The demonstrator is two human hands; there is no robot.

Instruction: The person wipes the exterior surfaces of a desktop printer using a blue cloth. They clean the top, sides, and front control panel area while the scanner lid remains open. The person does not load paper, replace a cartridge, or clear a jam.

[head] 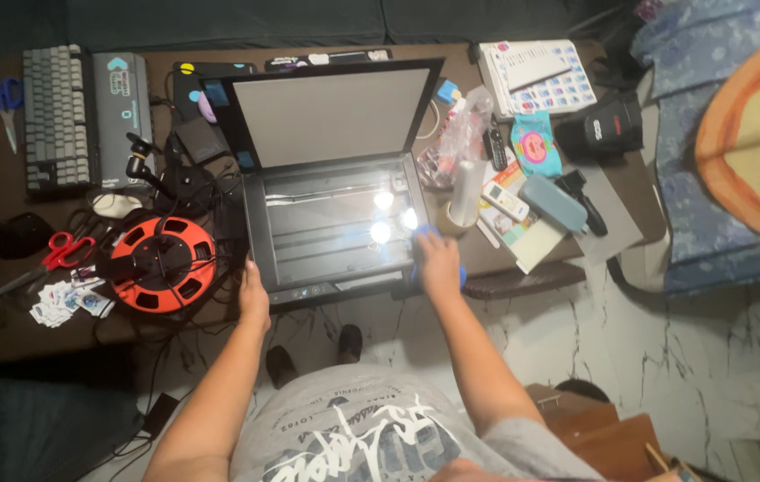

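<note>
One flatbed scanner [331,223], black, lid raised, sits at frame centre on a brown table [58,335]; its glass plate throws back three bright light spots.

Right hand [438,263]: pressed flat on a blue cloth [425,234] at the glass's right edge, centre of frame. Fingers curled over the cloth, holding it down; the cloth shows blue above and beside the hand.

Left hand [253,299]: rests at the scanner's lower left corner, fingers close together, touching the casing. Cannot tell if it grips anything.

Left half of frame: one grey keyboard [57,116], upper left; two pairs of scissors, blue-handled [3,103] at far upper left, red-handled [51,259] lower down; one orange cable reel [164,263] just left of the scanner; one black mouse [21,234].

Right of the scanner: one white cylinder [463,192] standing upright, one pale blue oblong case [554,203], one sheet of coloured stickers [536,76] at upper right.

Bottom centre: two dark shoes [313,353] on white marble floor.
</note>
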